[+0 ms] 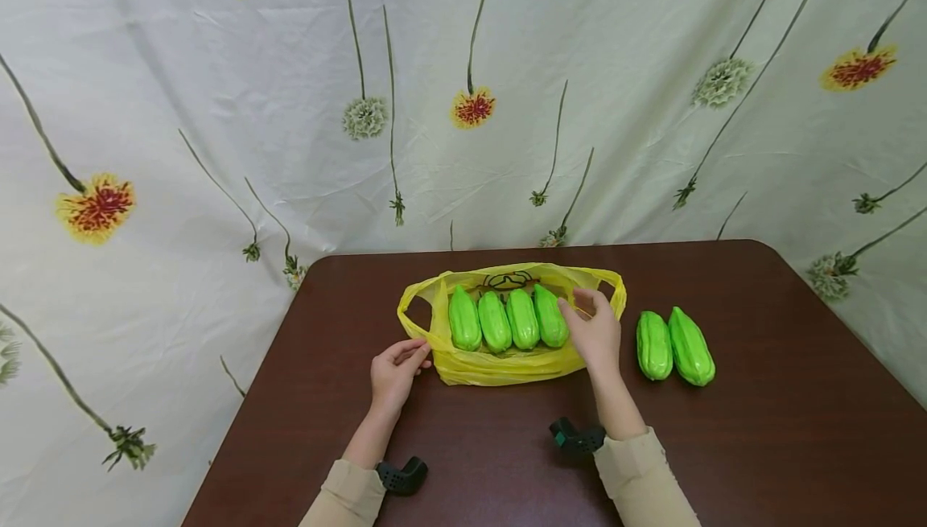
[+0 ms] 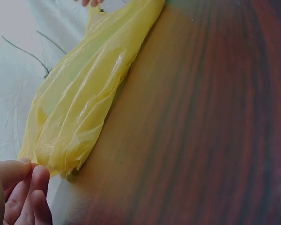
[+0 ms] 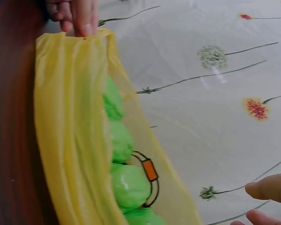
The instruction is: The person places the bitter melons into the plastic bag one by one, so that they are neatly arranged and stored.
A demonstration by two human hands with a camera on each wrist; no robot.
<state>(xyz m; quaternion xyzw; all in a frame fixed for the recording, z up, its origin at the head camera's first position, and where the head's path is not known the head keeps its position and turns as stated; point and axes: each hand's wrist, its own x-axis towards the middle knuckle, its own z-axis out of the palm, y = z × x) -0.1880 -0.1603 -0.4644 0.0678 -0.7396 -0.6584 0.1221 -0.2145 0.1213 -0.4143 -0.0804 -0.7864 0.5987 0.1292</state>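
Observation:
A yellow plastic bag [image 1: 507, 369] lies with its mouth open, several green, ridged, elongated fruits [image 1: 494, 323] in a row inside it. My left hand [image 1: 396, 372] pinches the bag's left front edge between thumb and fingertips; in the left wrist view the thumb and index finger [image 2: 40, 176] meet at the yellow plastic [image 2: 84, 98]. My right hand [image 1: 598, 332] is at the bag's right end, beside the rightmost fruit [image 1: 550, 319]. In the right wrist view its fingers [image 3: 271, 186] are spread apart with nothing between them.
Two more green fruits [image 1: 655, 346] lie side by side on the dark brown table [image 1: 485, 446], right of the bag. Behind the table hangs a pale cloth [image 1: 434, 173] with printed flowers. Each wrist wears a black device [image 1: 403, 476].

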